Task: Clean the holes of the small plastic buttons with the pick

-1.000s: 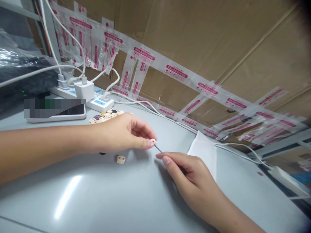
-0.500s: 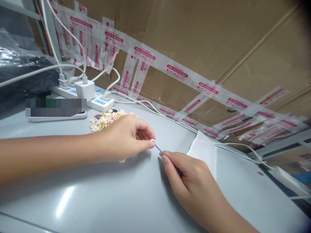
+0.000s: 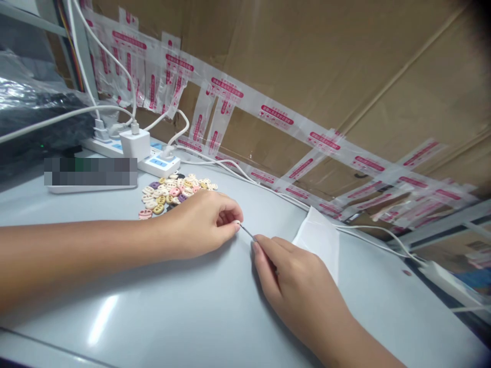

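Note:
Just left of the table's middle, my left hand [image 3: 203, 222] pinches a small cream button-like piece [image 3: 238, 222] between thumb and fingertips; most of it is hidden. My right hand [image 3: 299, 276] grips a thin metal rod-shaped tool [image 3: 247, 232], its fingers closed round the rear part. The rod's tip meets the cream piece at the left fingertips; whether it passes into a hole is too small to tell. Behind my left hand lies a pile of slotted oval button-like pieces [image 3: 159, 199] in cream, yellow, pink, purple and black, partly covered by that hand.
A white power strip [image 3: 163, 166] with a charger cube [image 3: 135, 143] and cables stands behind the pile. A flat device [image 3: 92, 189], blurred out on top, lies left. White paper or a bag [image 3: 318, 240] lies beyond my right hand. Taped cardboard [image 3: 307, 76] lines the back.
My left hand has shifted slightly, uncovering more of the pile. A cream piece formerly visible beneath that hand no longer shows. Rod and held piece stay together, a little further left.

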`<act>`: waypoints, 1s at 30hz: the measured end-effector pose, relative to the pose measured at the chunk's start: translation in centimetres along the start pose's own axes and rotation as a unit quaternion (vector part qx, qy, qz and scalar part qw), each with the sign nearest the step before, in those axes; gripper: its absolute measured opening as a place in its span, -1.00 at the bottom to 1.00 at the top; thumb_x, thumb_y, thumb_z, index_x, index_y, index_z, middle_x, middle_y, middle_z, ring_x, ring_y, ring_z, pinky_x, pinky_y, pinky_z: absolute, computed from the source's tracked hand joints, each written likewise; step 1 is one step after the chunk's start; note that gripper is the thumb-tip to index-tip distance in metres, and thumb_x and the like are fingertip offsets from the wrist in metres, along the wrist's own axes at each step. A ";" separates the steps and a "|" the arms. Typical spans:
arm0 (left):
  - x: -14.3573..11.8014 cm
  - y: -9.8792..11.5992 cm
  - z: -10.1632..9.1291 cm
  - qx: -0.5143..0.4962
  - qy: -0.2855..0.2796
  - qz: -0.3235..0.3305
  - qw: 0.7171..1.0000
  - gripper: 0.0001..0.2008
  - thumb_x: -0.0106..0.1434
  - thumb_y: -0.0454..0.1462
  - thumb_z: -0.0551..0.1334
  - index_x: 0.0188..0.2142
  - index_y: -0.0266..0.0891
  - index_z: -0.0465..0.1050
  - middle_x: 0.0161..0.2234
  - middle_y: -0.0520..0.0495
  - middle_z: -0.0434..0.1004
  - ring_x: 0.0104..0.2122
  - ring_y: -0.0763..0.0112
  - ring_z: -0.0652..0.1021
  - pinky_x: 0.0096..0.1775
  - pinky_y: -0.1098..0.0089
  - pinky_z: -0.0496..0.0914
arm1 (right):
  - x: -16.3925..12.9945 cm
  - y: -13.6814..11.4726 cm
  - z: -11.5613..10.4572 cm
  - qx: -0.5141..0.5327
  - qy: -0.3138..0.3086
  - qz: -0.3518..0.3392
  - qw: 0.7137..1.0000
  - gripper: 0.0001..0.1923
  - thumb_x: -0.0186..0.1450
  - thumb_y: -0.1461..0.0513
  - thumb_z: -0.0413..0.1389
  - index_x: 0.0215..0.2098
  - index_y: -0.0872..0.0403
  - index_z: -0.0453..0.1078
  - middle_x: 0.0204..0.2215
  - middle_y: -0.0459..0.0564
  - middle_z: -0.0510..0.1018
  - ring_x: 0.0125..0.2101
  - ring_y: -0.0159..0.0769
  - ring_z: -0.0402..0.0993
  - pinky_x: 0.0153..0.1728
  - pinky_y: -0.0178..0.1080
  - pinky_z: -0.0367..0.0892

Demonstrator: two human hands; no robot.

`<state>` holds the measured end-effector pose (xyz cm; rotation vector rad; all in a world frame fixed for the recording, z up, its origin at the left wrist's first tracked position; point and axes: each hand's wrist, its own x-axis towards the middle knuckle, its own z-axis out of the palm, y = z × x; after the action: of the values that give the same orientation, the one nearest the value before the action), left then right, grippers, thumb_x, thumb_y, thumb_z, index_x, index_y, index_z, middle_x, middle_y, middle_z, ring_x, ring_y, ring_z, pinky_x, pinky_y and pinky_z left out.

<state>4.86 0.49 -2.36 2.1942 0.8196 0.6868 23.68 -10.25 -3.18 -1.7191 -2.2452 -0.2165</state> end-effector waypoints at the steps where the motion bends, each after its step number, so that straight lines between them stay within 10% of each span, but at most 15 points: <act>1: 0.0 -0.1 0.1 -0.019 -0.008 -0.016 1.000 -0.89 0.22 -0.26 0.24 -0.32 -0.20 0.55 -0.36 0.03 0.65 -0.33 0.39 0.61 -0.28 0.40 0.43 | 0.1 -0.1 -0.2 0.025 -0.018 0.019 0.999 -0.68 0.44 0.23 -0.09 -0.47 0.06 0.30 -0.57 -0.10 0.40 -0.58 -0.35 0.30 -0.53 -0.25 0.02; 9: 0.1 -0.1 -1.1 -0.046 -0.043 -0.061 0.996 -0.86 0.24 -0.22 0.22 -0.26 -0.22 0.49 -0.34 -0.02 0.65 -0.32 0.36 0.60 -0.30 0.41 0.40 | 0.9 0.2 -1.5 0.155 -0.074 0.127 0.977 -0.61 0.45 0.11 -0.06 -0.53 0.03 0.16 -0.65 -0.17 0.28 -0.59 -0.37 0.20 -0.54 -0.28 0.05; 14: 0.3 -0.6 -2.7 0.066 -0.064 -0.028 0.995 -0.78 0.24 -0.18 0.22 -0.20 -0.15 0.60 -0.28 0.01 0.67 -0.30 0.35 0.59 -0.28 0.40 0.36 | 0.9 0.4 -1.1 0.174 -0.050 0.140 0.974 -0.71 0.42 0.12 0.00 -0.39 0.03 0.44 -0.63 -0.17 0.34 -0.61 -0.37 0.22 -0.56 -0.30 0.10; 20: 0.3 -1.3 -2.8 0.104 -0.095 0.041 0.989 -0.77 0.27 -0.22 0.19 -0.21 -0.13 0.65 -0.28 -0.03 0.67 -0.31 0.34 0.57 -0.26 0.39 0.32 | 1.7 0.1 -0.1 0.199 -0.004 0.116 0.973 -0.75 0.37 0.15 0.08 -0.15 0.04 0.58 -0.62 -0.18 0.37 -0.59 -0.38 0.25 -0.52 -0.31 0.16; 30: 0.4 -2.7 -2.6 0.117 -0.090 0.112 0.983 -0.75 0.31 -0.27 0.15 -0.23 -0.15 0.64 -0.27 -0.06 0.66 -0.25 0.31 0.57 -0.20 0.38 0.31 | 3.1 -1.0 0.4 0.191 -0.072 0.028 0.979 -0.75 0.38 0.24 0.06 -0.44 0.06 0.48 -0.60 -0.16 0.36 -0.54 -0.39 0.24 -0.45 -0.31 0.17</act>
<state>2.42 3.38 -2.64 2.5455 0.5899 0.5066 21.95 -7.53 -2.49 -1.6264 -2.1531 0.3422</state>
